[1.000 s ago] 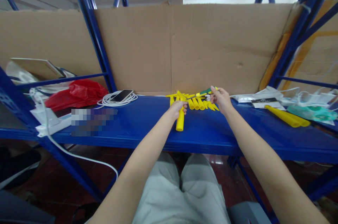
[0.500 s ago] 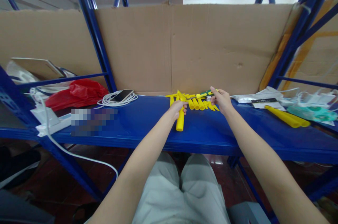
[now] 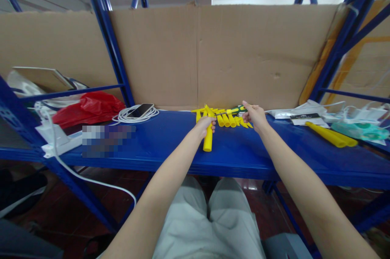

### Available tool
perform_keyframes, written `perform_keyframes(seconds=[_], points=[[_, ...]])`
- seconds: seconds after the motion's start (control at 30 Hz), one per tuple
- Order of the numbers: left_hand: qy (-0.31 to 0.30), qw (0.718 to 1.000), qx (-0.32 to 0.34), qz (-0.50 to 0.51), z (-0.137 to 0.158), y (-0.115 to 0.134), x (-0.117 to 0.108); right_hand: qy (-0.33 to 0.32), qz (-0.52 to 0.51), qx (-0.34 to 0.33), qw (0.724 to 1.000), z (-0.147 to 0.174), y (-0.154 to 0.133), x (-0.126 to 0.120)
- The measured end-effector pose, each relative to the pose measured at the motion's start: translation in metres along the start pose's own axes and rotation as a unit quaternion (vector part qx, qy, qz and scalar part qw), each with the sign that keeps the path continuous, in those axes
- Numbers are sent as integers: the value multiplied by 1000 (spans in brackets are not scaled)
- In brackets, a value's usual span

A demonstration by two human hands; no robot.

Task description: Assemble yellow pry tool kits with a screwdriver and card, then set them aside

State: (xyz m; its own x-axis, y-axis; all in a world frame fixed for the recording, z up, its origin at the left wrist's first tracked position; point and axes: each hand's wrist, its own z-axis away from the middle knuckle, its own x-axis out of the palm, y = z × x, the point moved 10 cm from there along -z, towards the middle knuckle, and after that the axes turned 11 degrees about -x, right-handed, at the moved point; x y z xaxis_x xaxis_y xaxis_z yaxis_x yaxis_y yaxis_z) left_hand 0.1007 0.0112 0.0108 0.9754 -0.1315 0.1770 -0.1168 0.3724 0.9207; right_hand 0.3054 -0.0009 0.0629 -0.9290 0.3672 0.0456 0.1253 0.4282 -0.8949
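My left hand (image 3: 207,126) is closed round a yellow tapered tube (image 3: 207,143), whose wide end points toward me. In my right hand (image 3: 255,116) is a screwdriver (image 3: 237,110) with a green and yellow handle, held sideways. Its shaft runs left to the upper part of the tube by my left fingers; whether the tip enters the tube I cannot tell. Several more yellow tapered pieces (image 3: 226,120) lie in a row behind and between my hands, partly hidden by them.
The blue shelf (image 3: 170,141) backs onto a cardboard panel (image 3: 237,55). At left are a phone (image 3: 140,110) on a coiled white cable, a red plastic bag (image 3: 91,107) and a white power strip (image 3: 65,145). Yellow tubes (image 3: 330,135) and a green-tinted bag (image 3: 359,129) lie right.
My right hand and the screwdriver handle have shifted very slightly. My left hand and the yellow tube stay in place.
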Motion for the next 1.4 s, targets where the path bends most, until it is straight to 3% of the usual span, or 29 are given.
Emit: perform_keyframes(seconds=[0.9, 1.4], points=[[30, 996, 43, 68, 5, 8, -7, -13, -55, 78, 995, 10, 9, 10], [30, 997, 49, 52, 5, 8, -4, 50, -85, -11, 995, 4, -2, 4]])
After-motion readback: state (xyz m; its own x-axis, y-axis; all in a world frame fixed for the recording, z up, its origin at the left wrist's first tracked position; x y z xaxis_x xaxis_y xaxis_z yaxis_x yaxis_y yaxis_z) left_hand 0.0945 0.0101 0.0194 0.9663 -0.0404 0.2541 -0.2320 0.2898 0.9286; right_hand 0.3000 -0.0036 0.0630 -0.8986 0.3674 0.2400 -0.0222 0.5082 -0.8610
